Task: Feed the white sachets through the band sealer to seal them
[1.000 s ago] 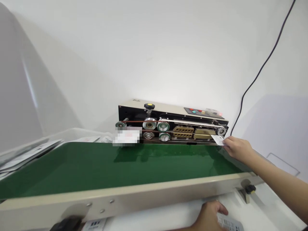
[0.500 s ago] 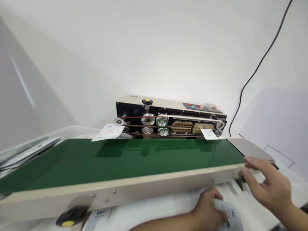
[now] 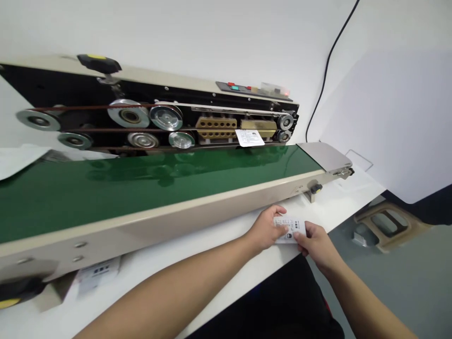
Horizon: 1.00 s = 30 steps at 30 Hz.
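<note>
A small white printed pouch (image 3: 290, 228) is between my two hands, above the table's front edge. My left hand (image 3: 269, 229) pinches its left side, thumb on the printed face. On the right side, my right hand (image 3: 315, 242) grips the pouch's lower corner between thumb and fingers. Behind them runs the green conveyor belt (image 3: 197, 176) of a band sealing machine (image 3: 141, 101). Another white printed pouch (image 3: 250, 138) sticks out of the sealer's brass blocks, over the belt.
A pale sheet-like pouch (image 3: 17, 160) lies at the belt's left end. Printed packs (image 3: 97, 273) lie under the conveyor. Black knobs (image 3: 315, 188) jut from the frame. A beige plastic stool (image 3: 391, 226) stands on the floor at right. A black cable (image 3: 328, 61) hangs along the wall.
My view has swung right and closer. My right hand has come from the conveyor's edge down to the pouch and taken hold of it. The pouch in the sealer has moved left along the machine.
</note>
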{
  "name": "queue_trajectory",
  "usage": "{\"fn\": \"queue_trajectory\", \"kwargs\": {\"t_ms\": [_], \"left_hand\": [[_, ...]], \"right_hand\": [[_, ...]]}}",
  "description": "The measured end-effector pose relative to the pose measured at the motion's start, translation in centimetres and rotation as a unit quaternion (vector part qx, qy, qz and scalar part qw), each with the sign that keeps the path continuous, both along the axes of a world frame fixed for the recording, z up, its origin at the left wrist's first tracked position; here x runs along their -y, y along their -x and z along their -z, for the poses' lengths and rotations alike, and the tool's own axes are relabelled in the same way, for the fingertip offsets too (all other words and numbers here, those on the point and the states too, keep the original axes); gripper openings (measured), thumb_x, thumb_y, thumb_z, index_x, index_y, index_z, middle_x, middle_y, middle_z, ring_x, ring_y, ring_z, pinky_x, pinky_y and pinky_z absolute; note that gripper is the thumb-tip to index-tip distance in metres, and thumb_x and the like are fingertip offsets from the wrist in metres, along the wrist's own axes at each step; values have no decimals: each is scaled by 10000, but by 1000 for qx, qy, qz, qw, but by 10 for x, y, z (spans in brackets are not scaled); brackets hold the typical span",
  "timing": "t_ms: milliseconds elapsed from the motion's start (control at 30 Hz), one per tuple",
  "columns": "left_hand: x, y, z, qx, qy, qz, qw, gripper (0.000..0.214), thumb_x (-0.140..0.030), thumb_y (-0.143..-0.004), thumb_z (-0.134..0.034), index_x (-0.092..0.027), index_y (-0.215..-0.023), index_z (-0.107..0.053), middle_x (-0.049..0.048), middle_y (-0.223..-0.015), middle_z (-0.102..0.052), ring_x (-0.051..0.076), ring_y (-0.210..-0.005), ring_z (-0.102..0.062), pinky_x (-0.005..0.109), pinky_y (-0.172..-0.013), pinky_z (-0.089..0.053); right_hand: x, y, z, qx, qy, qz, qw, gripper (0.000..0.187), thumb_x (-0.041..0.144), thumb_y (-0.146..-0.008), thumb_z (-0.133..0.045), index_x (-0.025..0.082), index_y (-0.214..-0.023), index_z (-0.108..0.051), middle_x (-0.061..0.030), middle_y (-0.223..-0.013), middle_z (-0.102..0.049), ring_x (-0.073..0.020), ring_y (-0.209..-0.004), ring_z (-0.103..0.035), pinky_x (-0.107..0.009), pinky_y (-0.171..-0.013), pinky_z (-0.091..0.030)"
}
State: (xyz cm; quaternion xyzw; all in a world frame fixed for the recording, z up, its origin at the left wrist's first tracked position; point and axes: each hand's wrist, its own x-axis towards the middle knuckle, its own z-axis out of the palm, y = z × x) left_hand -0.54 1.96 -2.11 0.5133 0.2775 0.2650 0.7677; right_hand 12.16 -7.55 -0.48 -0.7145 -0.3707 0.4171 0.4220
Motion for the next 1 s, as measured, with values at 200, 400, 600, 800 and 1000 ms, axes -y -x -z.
{"fn": "queue_trajectory", "kwargs": {"t_ms": [200,400,600,800,1000], "left_hand": [[-1,-2,0,10,13,6,1000,415,-66,-600,-667,-168,-952,-471,-31,-740,-544,103,-615,-527,233,-582,-403],[-1,-2,-2,-3,29,20,999,370,-96,-577,-703,-165,-870,-487,-31,-676,-573,102,-556,-556,238,-531,-437],[0,0,-2,-9,26,10,1000,372,-51,-555,-645,-153,-879,-491,-48,-674,-565,69,-504,-523,217,-498,-405],[1,-3,-2,-15,29,2,999,358,-12,-505,-583,-153,-819,-487,-62,-621,-544,65,-484,-479,208,-468,-373],[0,-6,2,-18,31,-1,999,365,18,-486,-537,-171,-790,-464,-82,-606,-523,57,-479,-436,191,-444,-341]], "right_hand": [[0,-9,6,-37,-49,50,997,329,454,-667,-654,176,-618,-486,53,-437,-460,-77,-415,-368,-224,-422,-276],[8,-21,0,5,-118,109,987,382,502,-648,-676,177,-566,-492,40,-436,-443,-90,-434,-367,-237,-439,-278],[27,-54,-43,169,-210,150,951,321,455,-701,-656,169,-589,-560,13,-468,-486,-116,-465,-428,-245,-442,-335],[-2,-74,-110,392,-299,183,851,259,417,-747,-624,163,-694,-635,-24,-572,-600,-152,-521,-536,-256,-477,-412],[-67,-81,-137,597,-347,114,714,272,326,-817,-509,187,-608,-613,-13,-541,-596,-140,-502,-543,-249,-491,-409]]}}
